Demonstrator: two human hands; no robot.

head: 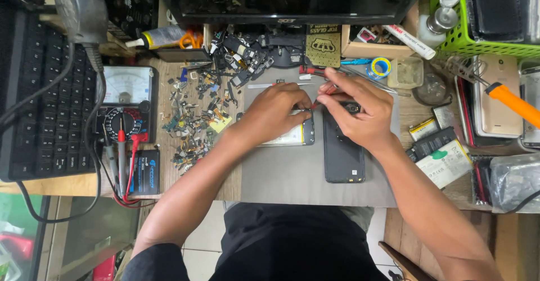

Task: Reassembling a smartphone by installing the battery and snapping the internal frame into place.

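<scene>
An opened phone body with a pale battery showing lies on a grey work mat. My left hand presses down on it, fingers bent over its top edge. My right hand is closed on a thin red-handled tool whose tip meets the phone's upper right corner, next to my left fingertips. Under my right hand lies a dark back cover, flat on the mat to the right of the phone.
A heap of small phone parts lies left of the mat, beside an analogue multimeter with red and black probes. A keyboard is far left. Spare batteries, phones and an orange-handled screwdriver crowd the right; a green basket stands at the back.
</scene>
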